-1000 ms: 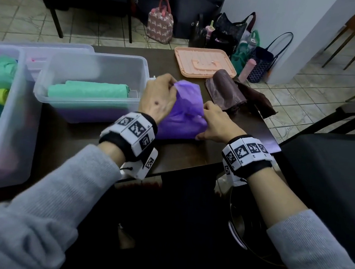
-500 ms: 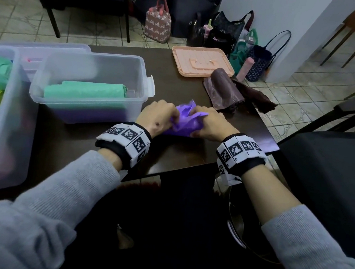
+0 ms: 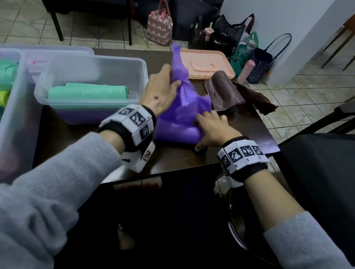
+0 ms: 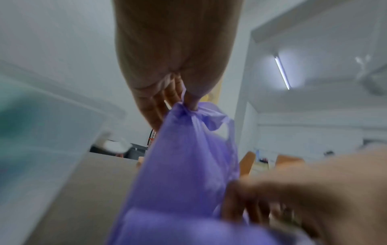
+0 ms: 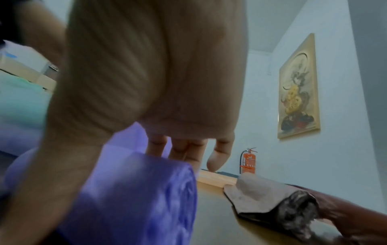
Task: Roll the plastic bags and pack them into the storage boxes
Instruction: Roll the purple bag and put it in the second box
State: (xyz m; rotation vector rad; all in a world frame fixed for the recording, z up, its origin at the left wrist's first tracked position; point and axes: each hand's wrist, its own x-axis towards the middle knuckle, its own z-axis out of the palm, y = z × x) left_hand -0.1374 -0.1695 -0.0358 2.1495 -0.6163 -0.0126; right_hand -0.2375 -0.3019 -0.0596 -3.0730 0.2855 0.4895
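A dark table [image 3: 82, 139] fills mid-frame in the head view. At far left a big box [image 3: 5, 125] w/ coloured rolls is seen; a smaller box [image 3: 89, 106] left of centre holds a green roll [image 3: 86, 92]. A peach lid [image 3: 207, 65] and brown roll [image 3: 224, 93] lie upper right of centre. The purple bag [image 3: 182, 113] is at centre, near end rolled on the table, loose end pulled up. Left hand [image 3: 159, 94]: fingers clamped on the gathered loose end. Right hand [image 3: 214, 131]: fingers straight, pressed flat on the roll. Step judged: rolling, approx. mid-way. Next, the loose end must be kept taut while the roll is pushed fwd, then packed into the smaller box.
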